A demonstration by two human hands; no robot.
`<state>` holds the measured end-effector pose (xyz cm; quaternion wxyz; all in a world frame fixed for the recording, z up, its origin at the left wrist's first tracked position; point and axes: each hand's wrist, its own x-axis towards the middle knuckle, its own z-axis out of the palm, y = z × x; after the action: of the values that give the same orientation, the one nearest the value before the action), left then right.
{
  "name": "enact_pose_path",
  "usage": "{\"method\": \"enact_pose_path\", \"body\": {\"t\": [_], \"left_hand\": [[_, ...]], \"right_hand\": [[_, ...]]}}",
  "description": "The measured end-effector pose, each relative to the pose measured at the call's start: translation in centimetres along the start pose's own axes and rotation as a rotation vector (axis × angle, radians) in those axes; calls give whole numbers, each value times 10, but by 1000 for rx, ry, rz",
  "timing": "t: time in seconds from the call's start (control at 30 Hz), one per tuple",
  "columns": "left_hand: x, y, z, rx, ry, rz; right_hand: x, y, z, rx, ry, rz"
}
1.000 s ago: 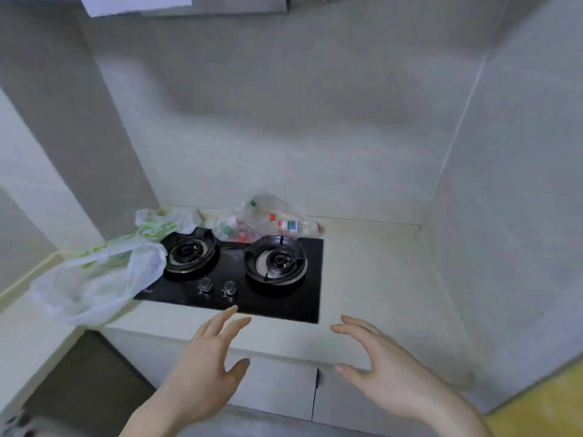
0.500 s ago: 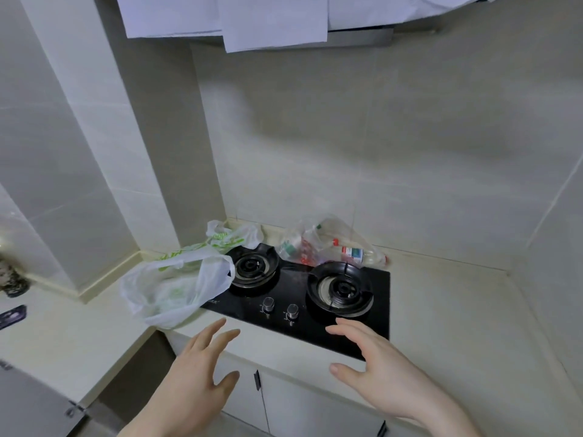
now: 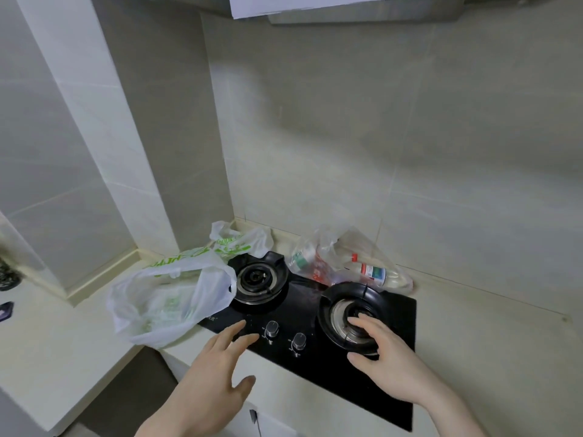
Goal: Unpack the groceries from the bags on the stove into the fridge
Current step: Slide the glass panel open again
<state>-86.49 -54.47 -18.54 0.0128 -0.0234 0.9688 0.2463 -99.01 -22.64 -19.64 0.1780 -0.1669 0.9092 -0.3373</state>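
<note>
A black two-burner stove is set into the pale counter. A white plastic bag with green print slumps over the stove's left edge, mouth open. Behind the burners lies a clear plastic bag holding bottles, one with a red cap and a coloured label. My left hand hovers with fingers spread over the stove's front left, near the knobs. Over the right burner hovers my right hand, fingers relaxed, empty. The fridge is out of view.
Two knobs sit at the stove's front. Tiled walls close in behind and on the left, with a pillar corner beside the white bag. A range hood hangs above. Dark objects stand on the counter at far left. Cabinet doors lie below.
The view has come closer to the stove and swung left. Both hands have moved forward from the counter's front edge to over the stove, still empty.
</note>
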Motion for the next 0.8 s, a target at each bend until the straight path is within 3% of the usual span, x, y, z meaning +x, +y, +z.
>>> {"method": "enact_pose_path", "body": {"t": [0.3, 0.63, 0.8], "left_hand": [[79, -4, -5, -30, 28, 8], [191, -29, -31, 4, -98, 130], [240, -47, -41, 59, -138, 207]], "right_hand": [[164, 18, -37, 144, 100, 152], [292, 32, -22, 230, 236, 401], [335, 26, -11, 130, 222, 409]]}}
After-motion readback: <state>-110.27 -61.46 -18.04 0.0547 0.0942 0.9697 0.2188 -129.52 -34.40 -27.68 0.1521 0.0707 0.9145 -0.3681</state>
